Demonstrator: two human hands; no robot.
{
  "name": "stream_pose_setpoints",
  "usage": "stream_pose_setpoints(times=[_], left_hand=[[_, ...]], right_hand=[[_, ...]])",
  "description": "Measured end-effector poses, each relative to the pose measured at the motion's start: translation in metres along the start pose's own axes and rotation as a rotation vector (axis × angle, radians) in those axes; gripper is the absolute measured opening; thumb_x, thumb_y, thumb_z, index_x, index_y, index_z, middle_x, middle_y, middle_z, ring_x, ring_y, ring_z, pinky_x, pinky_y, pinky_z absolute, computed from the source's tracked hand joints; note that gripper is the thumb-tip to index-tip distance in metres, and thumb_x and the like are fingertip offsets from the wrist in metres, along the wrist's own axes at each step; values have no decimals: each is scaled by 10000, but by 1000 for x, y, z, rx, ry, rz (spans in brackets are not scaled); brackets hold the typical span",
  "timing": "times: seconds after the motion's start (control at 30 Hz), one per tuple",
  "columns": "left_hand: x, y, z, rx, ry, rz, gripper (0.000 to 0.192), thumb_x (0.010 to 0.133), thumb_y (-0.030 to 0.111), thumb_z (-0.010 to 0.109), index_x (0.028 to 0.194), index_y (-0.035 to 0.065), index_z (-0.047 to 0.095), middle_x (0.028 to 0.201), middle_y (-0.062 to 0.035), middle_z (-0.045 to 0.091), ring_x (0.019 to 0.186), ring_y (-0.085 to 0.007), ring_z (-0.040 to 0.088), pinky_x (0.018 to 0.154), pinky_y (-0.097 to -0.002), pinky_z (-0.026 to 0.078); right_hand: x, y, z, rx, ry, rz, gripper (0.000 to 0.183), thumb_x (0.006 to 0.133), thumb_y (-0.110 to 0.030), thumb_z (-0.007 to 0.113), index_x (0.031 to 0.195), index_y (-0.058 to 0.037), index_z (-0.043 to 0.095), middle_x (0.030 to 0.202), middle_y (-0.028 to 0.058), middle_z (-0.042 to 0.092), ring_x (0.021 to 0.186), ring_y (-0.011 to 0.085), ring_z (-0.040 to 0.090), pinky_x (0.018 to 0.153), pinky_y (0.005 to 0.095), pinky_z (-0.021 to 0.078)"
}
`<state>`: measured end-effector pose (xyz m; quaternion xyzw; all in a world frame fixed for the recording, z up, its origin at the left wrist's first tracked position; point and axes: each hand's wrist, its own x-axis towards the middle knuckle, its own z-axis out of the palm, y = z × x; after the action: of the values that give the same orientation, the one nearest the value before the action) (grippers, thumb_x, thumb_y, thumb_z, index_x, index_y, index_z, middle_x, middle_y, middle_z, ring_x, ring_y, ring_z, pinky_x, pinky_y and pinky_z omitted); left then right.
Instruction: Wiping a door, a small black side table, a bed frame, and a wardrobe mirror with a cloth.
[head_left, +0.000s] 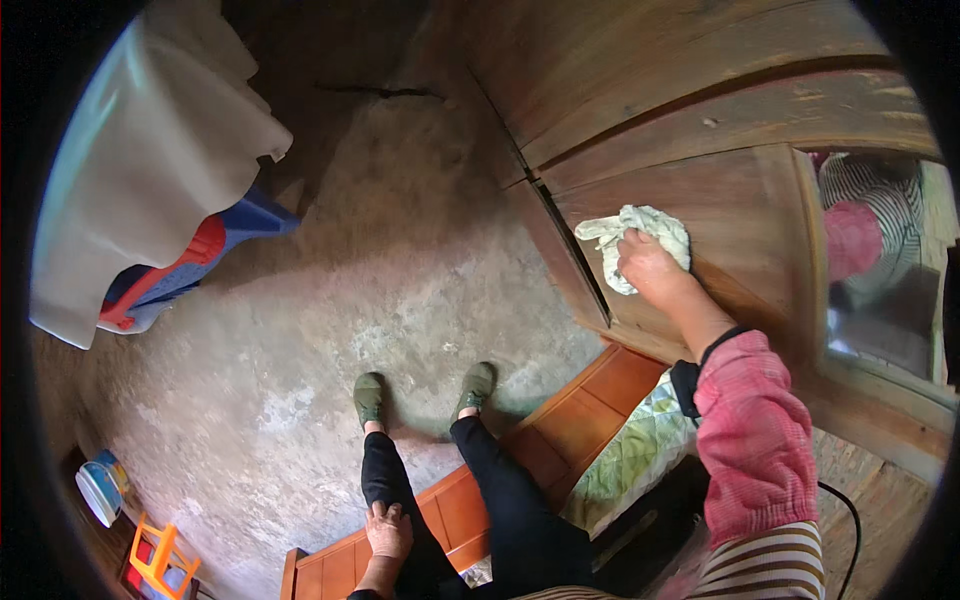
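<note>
A crumpled white cloth (651, 225) is bunched under my right hand (651, 268), which presses it against the brown wooden panel (735, 217) of a cabinet. One end of the cloth sticks out to the left, beside a dark gap between the panels. My left hand (389, 529) rests on my leg in black trousers, near the knee, and holds no object. Its fingers lie bent over the trouser fabric. To the right of the cloth, a mirror (881, 300) set in the wood reflects a striped top and a pink sleeve.
Behind my legs runs an orange-brown wooden bed frame (559, 416) with a green quilted cover (637, 450). A pale cloth (172, 165) drapes over something blue and red at upper left. An orange plastic stool (157, 559) and a bucket (101, 491) stand at lower left on the concrete floor (300, 360).
</note>
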<state>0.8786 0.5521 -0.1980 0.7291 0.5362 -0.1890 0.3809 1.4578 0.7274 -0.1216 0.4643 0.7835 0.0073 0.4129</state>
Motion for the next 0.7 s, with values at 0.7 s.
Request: stream_pose_setpoints(times=[0.7], left_hand=[[6, -10, -39, -63, -187, -1, 400, 735, 298, 610, 1100, 139, 582, 1173, -148, 451, 1088, -351, 419, 892, -453, 391]], right_hand=[[-49, 96, -140, -195, 566, 218, 231, 712, -135, 530, 925, -73, 594, 1024, 54, 542, 891, 239, 488, 697, 344, 376]])
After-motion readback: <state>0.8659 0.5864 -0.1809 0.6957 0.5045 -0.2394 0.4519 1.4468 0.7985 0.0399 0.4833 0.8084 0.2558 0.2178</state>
